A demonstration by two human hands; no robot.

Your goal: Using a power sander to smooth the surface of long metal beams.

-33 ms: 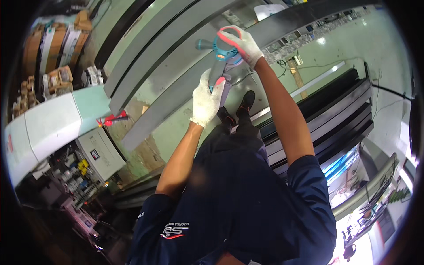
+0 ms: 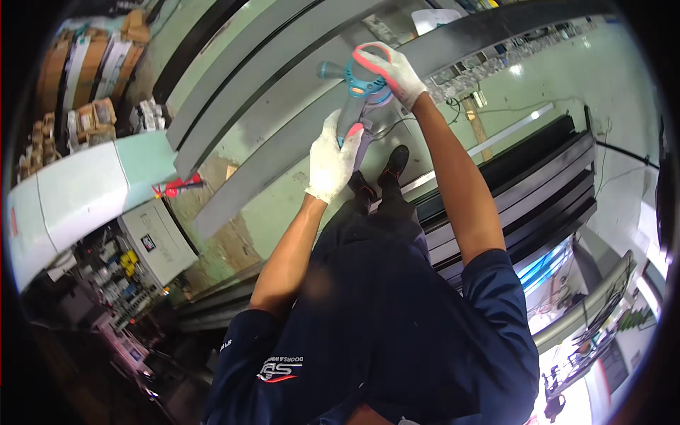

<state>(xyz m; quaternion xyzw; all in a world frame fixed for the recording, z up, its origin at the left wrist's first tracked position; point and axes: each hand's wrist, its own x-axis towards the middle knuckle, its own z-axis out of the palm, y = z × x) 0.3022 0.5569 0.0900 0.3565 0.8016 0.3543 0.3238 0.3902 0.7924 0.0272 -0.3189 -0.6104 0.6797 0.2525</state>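
Observation:
A teal and dark grey power sander (image 2: 358, 91), with a knob-like side handle (image 2: 330, 70) pointing left, rests on or just above a long grey metal profile (image 2: 297, 134). My left hand (image 2: 331, 161), in a white glove with pink-red fingertips, is wrapped round the sander's rear body. My right hand (image 2: 394, 74), in a matching glove, is closed over the sander's round head. A grey-purple bag-like part hangs by the rear of the tool, partly behind my left hand. The sander's underside is hidden.
More long grey profiles (image 2: 248, 74) lie beyond, at the upper left. A dark cable (image 2: 394, 127) runs from the tool. Stacked dark profiles (image 2: 528, 173) stand at right. A red fire extinguisher (image 2: 177, 185) and white cabinet (image 2: 157, 237) are at left. My shoes (image 2: 394, 164) are below.
Almost nothing differs. The sander and both hands sit very slightly further right in the picture, and the surroundings have shifted a little; both hands keep their hold.

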